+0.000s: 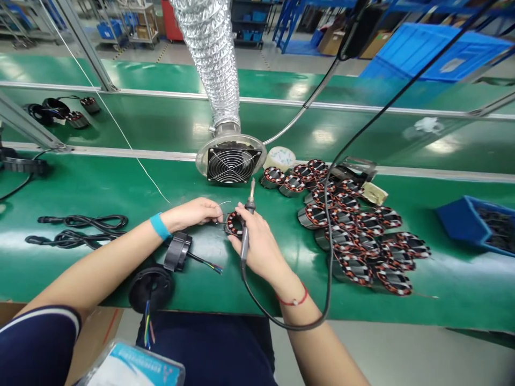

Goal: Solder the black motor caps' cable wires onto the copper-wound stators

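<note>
My left hand [197,212] is closed in a pinch near the middle of the bench. A thin silvery wire [224,203] sticks out from its fingertips; exactly how it is gripped is hard to see. My right hand [261,244] holds a soldering iron [245,244], tip pointing up and away from me. The same hand's fingers rest on a motor stator [232,224] with copper windings, partly hidden by them. Below my left wrist lies a black motor housing [177,252] with coloured leads [209,264]. Another black round housing [151,289] sits at the front edge.
Many wound stators [350,230] crowd the right side. A fume extractor fan [232,163] stands ahead under a foil duct [215,59]. The iron's black cord [330,241] loops over the right side. Coiled cables [80,233] lie left; a blue bin [469,220] is far right.
</note>
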`<action>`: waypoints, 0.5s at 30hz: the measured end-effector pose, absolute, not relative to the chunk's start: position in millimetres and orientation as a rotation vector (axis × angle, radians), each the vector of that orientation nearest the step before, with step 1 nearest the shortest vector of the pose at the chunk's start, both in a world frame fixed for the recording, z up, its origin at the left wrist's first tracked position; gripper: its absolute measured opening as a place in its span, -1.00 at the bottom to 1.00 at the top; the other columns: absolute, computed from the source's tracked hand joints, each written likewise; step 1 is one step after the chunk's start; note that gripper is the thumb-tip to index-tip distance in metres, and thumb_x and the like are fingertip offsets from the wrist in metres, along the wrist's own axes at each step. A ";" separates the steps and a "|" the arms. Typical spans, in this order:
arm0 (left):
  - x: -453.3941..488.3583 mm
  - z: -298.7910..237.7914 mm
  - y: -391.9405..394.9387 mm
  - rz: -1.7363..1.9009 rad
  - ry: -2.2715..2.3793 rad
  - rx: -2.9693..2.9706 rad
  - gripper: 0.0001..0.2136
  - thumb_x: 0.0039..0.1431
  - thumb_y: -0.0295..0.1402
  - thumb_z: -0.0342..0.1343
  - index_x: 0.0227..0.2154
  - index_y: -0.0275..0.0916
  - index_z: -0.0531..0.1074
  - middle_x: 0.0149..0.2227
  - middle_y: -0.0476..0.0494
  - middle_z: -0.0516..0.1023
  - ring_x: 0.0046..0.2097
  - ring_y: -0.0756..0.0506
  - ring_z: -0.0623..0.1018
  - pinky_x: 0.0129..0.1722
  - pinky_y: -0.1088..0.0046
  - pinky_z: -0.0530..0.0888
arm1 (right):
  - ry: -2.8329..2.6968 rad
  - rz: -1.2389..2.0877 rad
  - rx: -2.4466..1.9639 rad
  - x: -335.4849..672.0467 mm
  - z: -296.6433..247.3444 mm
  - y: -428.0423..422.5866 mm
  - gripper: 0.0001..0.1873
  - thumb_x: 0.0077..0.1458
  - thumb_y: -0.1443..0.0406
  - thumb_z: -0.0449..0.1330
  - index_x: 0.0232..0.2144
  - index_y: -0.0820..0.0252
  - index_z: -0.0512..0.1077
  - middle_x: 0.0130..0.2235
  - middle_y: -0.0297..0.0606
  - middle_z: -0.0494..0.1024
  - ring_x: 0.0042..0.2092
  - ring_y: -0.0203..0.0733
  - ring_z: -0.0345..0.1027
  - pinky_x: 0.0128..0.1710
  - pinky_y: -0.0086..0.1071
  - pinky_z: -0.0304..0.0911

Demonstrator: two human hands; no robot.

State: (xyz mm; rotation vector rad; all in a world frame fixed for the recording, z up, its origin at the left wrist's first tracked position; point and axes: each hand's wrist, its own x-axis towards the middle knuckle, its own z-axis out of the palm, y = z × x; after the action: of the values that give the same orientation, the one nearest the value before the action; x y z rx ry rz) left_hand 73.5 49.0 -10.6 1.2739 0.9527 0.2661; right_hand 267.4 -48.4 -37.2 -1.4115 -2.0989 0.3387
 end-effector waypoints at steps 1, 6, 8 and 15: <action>76.7 -11.4 50.8 0.278 0.921 1.213 -0.81 -0.04 -0.27 0.17 -0.52 -0.33 0.47 -0.60 0.03 0.30 -0.59 0.12 0.09 -0.59 0.53 -0.05 | -2.078 0.373 -1.407 268.0 -41.7 -46.6 -0.36 0.13 0.35 0.19 0.24 0.16 0.11 0.25 0.05 0.33 0.22 0.13 0.25 0.14 0.11 0.28; 95.5 -13.4 56.3 0.333 0.825 1.085 -0.75 -0.09 -0.22 0.24 -0.50 -0.34 0.43 -0.52 0.01 0.31 -0.58 0.14 0.06 -0.58 0.53 -0.09 | -2.045 0.393 -1.349 268.9 -53.9 -43.1 -0.29 0.12 0.36 0.25 0.26 0.14 0.08 0.19 0.02 0.40 0.19 0.09 0.28 0.13 0.06 0.33; 93.9 -10.5 55.3 0.311 0.879 1.181 -0.70 -0.03 -0.13 0.23 -0.44 -0.32 0.43 -0.51 0.02 0.30 -0.57 0.12 0.09 -0.58 0.53 -0.06 | -2.018 0.402 -1.349 269.8 -54.2 -43.7 -0.27 0.11 0.36 0.26 0.26 0.13 0.07 0.18 0.00 0.41 0.18 0.08 0.30 0.11 0.05 0.35; 60.9 8.9 48.7 0.074 0.900 1.616 -0.67 0.13 -0.07 0.13 -0.50 -0.26 0.37 -0.46 -0.02 0.38 -0.38 -0.01 0.31 -0.36 0.47 0.24 | -1.983 0.431 -1.352 269.9 -53.9 -45.2 -0.27 0.13 0.35 0.25 0.28 0.12 0.05 0.20 0.01 0.38 0.18 0.09 0.28 0.12 0.06 0.33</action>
State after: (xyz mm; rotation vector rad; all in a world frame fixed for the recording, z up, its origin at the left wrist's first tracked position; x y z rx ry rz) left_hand 60.9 48.7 8.9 1.6163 0.8998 0.0742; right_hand 269.9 -45.2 -53.9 -1.3522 -1.9827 0.4314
